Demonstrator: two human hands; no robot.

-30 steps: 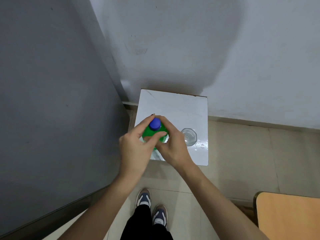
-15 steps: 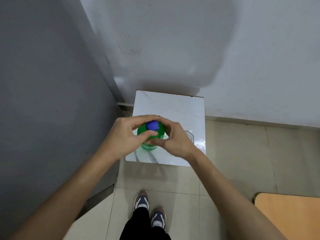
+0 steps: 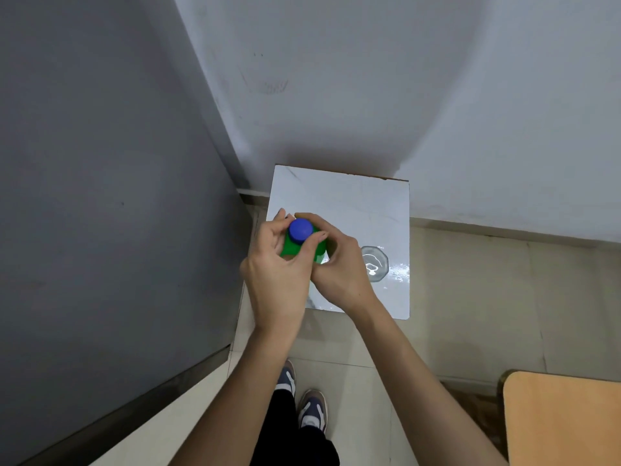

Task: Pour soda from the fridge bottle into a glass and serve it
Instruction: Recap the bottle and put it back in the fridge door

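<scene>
Two hands, left (image 3: pixel 279 274) and right (image 3: pixel 339 274), gripping green bottle (image 3: pixel 289 249), glass (image 3: pixel 374 264) beside right wrist

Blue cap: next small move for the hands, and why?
Probably keep twisting the blue cap off with the left hand while the right hand steadies the green bottle. The cap is on, so nothing can go into the glass beside it.

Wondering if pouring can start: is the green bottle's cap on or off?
On. The blue cap sits atop the green bottle, with the left hand and right hand both around it.
</scene>
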